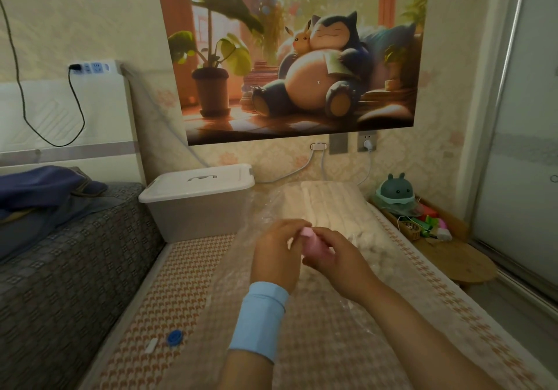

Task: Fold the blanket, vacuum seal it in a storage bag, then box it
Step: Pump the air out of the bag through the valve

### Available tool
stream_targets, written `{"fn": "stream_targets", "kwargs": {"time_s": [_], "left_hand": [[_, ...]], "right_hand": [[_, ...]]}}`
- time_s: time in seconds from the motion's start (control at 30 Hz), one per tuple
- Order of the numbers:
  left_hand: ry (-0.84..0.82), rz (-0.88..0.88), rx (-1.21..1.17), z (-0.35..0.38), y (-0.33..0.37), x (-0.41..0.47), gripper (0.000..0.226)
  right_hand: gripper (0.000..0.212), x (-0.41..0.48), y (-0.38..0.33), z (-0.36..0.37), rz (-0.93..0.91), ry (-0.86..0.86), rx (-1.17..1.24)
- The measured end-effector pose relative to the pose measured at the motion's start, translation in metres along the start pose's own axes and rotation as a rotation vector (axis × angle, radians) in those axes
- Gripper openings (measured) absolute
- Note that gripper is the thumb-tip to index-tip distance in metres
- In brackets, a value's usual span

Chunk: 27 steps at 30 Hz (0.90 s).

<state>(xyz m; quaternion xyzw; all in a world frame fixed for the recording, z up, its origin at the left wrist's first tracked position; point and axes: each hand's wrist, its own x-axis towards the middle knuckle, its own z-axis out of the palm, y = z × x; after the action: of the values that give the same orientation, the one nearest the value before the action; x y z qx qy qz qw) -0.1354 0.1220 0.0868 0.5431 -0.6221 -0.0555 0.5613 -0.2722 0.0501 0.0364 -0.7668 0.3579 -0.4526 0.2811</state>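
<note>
Pink gadget (312,244), likely the pump, held by left grip (276,253) and right grip (335,258), both curled round it, over the bagged blanket (326,201) on the bed (332,335); seated crooked, it would leak air.

Far left: lidded box (196,190) blocks my way.
Near left: bare mat (187,272) open to me, save blue cap (174,337) and white clip (151,345).
Centre: storage bag (326,208) fills the middle.
Right: cluttered stool (453,256) beside mat edge.
</note>
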Motion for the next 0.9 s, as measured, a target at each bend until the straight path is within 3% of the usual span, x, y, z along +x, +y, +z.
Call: {"fn": "stream_targets", "kwargs": {"time_s": [0.2, 0.27, 0.33, 0.5, 0.57, 0.77, 0.83, 0.9], "left_hand": [[0.525, 0.321, -0.051, -0.048, 0.053, 0.024, 0.018], [0.595, 0.352, -0.037, -0.046, 0.054, 0.023, 0.018], [0.523, 0.291, -0.029, -0.028, 0.039, 0.016, 0.018], [-0.015, -0.045, -0.068, 0.008, -0.009, -0.003, 0.019], [0.020, -0.038, -0.091, 0.001, -0.001, 0.002, 0.022], [0.609, 0.349, -0.080, -0.043, 0.052, 0.023, 0.018], [0.623, 0.342, -0.060, -0.035, 0.044, 0.020, 0.019], [0.462, 0.225, -0.036, -0.017, 0.026, 0.010, 0.021]], "right_hand": [[0.047, 0.000, -0.003, -0.006, 0.042, -0.019, 0.022], [0.049, -0.002, -0.004, -0.006, 0.033, -0.026, 0.002], [0.049, -0.002, -0.003, -0.006, 0.038, -0.010, -0.002], [0.041, -0.002, 0.001, 0.001, 0.034, -0.016, 0.014], [0.045, -0.001, 0.001, 0.002, 0.031, 0.000, 0.027], [0.049, -0.001, 0.000, -0.005, 0.059, -0.023, 0.027], [0.049, -0.001, 0.000, -0.004, 0.060, -0.026, 0.013], [0.048, -0.001, 0.001, -0.003, 0.050, -0.013, 0.007]]}}
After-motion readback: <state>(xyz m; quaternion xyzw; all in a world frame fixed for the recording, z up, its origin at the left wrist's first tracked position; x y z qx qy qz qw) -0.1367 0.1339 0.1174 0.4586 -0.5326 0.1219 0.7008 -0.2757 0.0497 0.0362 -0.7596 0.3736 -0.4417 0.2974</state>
